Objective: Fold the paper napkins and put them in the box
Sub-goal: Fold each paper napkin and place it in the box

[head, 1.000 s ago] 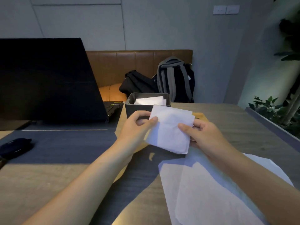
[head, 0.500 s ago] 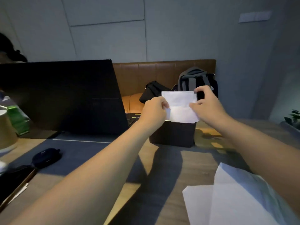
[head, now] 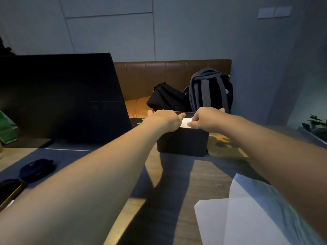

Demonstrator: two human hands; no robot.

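A dark box [head: 182,141] stands on the table ahead of me. Both hands reach over its top. My left hand [head: 163,120] and my right hand [head: 206,120] pinch a folded white napkin [head: 186,122] between them, and only a small strip of it shows above the box's near rim. The inside of the box is hidden by my hands. Several unfolded white napkins [head: 247,216] lie on the table at the lower right, partly under my right forearm.
An open black laptop [head: 60,96] stands at the left. A dark mouse [head: 36,169] and a phone [head: 8,190] lie near the left edge. Two bags [head: 208,91] sit on a brown bench behind the box. A plant [head: 316,123] is at the right.
Both hands carried the folded napkin forward from in front of me and lowered it into the box. It now sits mostly below the rim.
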